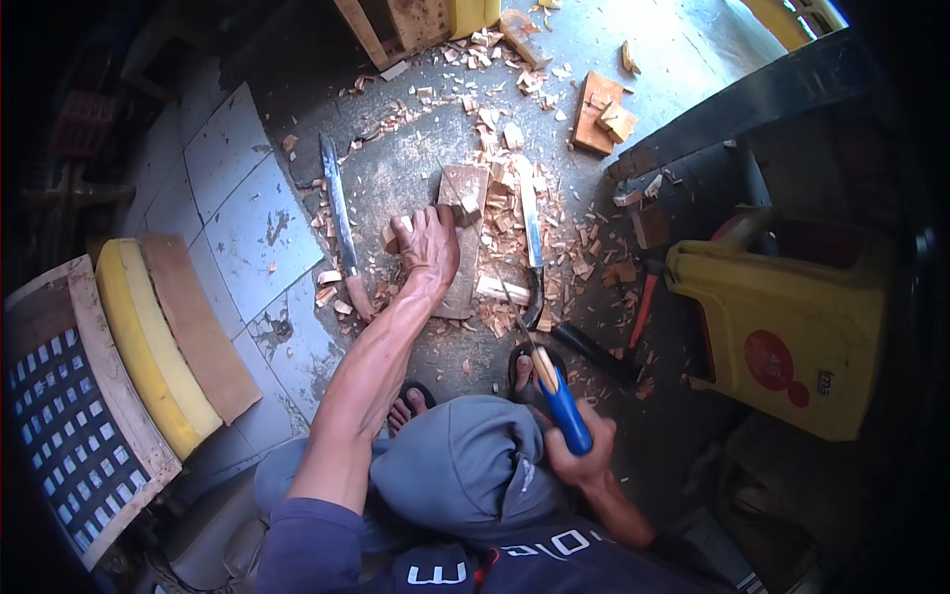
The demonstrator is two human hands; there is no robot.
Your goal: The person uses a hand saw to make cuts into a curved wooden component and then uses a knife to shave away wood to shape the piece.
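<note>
My left hand (427, 244) is closed around a small piece of wood (469, 211), whose pale cut end sticks out to the right. It presses that piece down on a flat wooden board (457, 287) lying on the floor. Low on the right, by my knee, my right hand (582, 447) grips the blue handle of a saw (562, 404). The thin blade appears nearly edge-on and points up and left toward the wood; whether it touches is too fine to tell.
Left of the board lies a long blade (337, 203) with a wooden handle; a dark-handled knife (531, 213) rests on the wood chips (503, 188) at right. A yellow jerrycan (792, 337) stands at right, a slatted wooden frame (119, 416) at left. Wood blocks (598, 111) lie farther off.
</note>
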